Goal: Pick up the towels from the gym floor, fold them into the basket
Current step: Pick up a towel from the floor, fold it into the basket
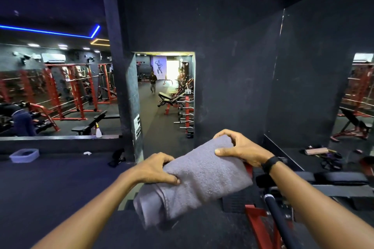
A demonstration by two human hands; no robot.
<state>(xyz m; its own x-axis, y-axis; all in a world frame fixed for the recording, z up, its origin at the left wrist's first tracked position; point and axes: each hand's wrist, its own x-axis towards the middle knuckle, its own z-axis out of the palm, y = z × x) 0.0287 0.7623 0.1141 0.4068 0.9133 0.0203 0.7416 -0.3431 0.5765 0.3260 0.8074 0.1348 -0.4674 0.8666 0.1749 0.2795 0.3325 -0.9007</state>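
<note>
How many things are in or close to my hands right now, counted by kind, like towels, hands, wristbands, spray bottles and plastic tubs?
Towels: 1, grey towel, held by both hands
Hands: 2, left hand, right hand
Wristbands: 1, black wristband
Spray bottles: 1, spray bottle
Plastic tubs: 1, plastic tub
Total: 6

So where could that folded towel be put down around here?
Both hands grip the grey towel. Bare dark surface lies to the left, between the plastic tub and the left forearm. The right is crowded: red frame, black bar, straps. No basket shows.
</note>
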